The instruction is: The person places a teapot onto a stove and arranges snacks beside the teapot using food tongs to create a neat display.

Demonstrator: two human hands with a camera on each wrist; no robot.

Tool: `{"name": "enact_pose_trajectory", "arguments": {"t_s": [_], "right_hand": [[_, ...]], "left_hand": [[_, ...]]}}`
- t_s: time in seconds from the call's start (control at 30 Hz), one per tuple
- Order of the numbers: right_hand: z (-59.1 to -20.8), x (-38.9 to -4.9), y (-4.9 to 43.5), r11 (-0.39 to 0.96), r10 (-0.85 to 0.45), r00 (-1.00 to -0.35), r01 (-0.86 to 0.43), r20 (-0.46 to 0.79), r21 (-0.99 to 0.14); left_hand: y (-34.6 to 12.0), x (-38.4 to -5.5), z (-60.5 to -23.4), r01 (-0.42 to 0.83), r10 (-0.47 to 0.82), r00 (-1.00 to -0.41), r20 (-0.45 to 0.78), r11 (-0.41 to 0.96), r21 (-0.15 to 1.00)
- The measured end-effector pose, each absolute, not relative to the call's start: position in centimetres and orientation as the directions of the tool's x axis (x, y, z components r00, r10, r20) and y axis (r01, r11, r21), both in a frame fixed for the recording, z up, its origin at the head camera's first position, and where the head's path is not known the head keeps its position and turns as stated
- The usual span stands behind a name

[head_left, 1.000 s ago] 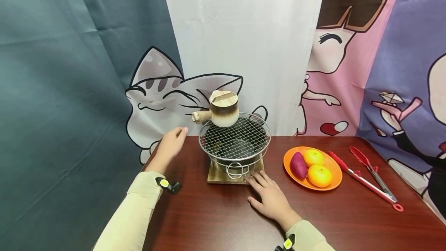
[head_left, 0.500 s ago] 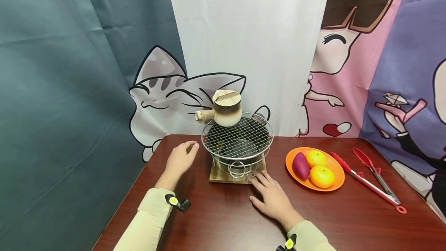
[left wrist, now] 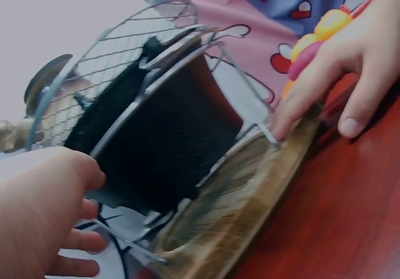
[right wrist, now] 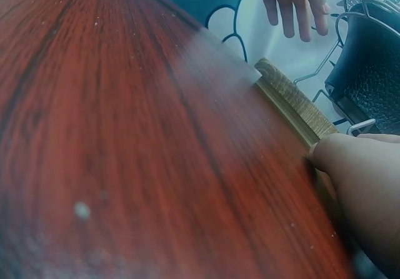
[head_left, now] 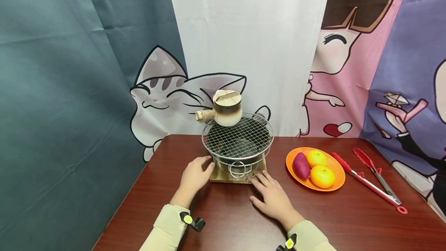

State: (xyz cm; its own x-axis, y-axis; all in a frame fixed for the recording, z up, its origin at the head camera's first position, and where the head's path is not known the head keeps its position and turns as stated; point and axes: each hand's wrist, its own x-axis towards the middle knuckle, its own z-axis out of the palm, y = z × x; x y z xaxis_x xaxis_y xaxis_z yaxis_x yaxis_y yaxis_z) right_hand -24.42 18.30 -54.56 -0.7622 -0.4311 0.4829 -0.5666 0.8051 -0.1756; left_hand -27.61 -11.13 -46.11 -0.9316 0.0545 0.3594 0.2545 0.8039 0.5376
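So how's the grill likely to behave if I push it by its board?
The grill could wobble, since a thin wire frame holds it over the board. The pot sits near the far edge of the mesh, so it might tip or slide. The mesh looks like metal, so it's probably stiff.

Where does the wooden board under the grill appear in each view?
Head: the wooden board is below centre.
Left wrist: the wooden board slants through the lower middle.
Right wrist: the wooden board is right of centre.
Shared landmark: the grill, standing on it.
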Motion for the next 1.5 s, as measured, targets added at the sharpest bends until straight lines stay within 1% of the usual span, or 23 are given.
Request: {"name": "enact_pose_trajectory", "arguments": {"t_s": [0.13,0.27,0.43,0.57,0.67,0.73,0.87,0.97,1.2,1.33,1.5], "right_hand": [[-54.6,-24.5,18.3,0.806,-0.435,-0.762,-0.567,0.48,-0.171],[-54.6,-24.5,18.3,0.804,-0.435,-0.757,-0.57,0.487,-0.169],[-54.7,-24.5,18.3,0.805,-0.433,-0.756,-0.569,0.491,-0.167],[-54.8,-24.5,18.3,0.807,-0.431,-0.757,-0.567,0.491,-0.166],[-54.8,-24.6,18.3,0.807,-0.429,-0.759,-0.566,0.489,-0.17],[-54.9,-24.7,18.3,0.807,-0.429,-0.76,-0.565,0.488,-0.171],[-54.9,-24.7,18.3,0.807,-0.431,-0.762,-0.565,0.484,-0.172],[-54.9,-24.6,18.4,0.807,-0.43,-0.762,-0.565,0.483,-0.173],[-54.8,-24.6,18.4,0.805,-0.432,-0.756,-0.569,0.492,-0.167],[-54.8,-24.6,18.4,0.806,-0.433,-0.754,-0.569,0.494,-0.161],[-54.8,-24.6,18.4,0.805,-0.433,-0.748,-0.573,0.503,-0.158]], "left_hand": [[-10.1,-27.0,-47.2,0.265,0.035,-0.918,0.395,0.795,0.546],[-9.1,-26.5,-48.3,0.303,0.05,-0.898,0.437,0.791,0.532],[-7.7,-26.1,-49.6,0.395,0.12,-0.84,0.529,0.804,0.444],[-6.4,-25.8,-50.3,0.434,0.16,-0.804,0.573,0.817,0.381],[-5.6,-25.5,-50.7,0.448,0.176,-0.788,0.591,0.821,0.353],[-5.3,-25.4,-50.9,0.464,0.186,-0.767,0.614,0.822,0.33],[-4.7,-25.2,-51.4,0.488,0.191,-0.737,0.649,0.815,0.314],[-4.3,-25.0,-51.7,0.495,0.201,-0.732,0.651,0.814,0.304],[-3.6,-24.8,-52.6,0.483,0.25,-0.743,0.621,0.843,0.239],[-3.4,-24.8,-53.3,0.486,0.264,-0.734,0.626,0.848,0.212],[-3.5,-24.7,-53.9,0.491,0.275,-0.734,0.621,0.847,0.205]]}}
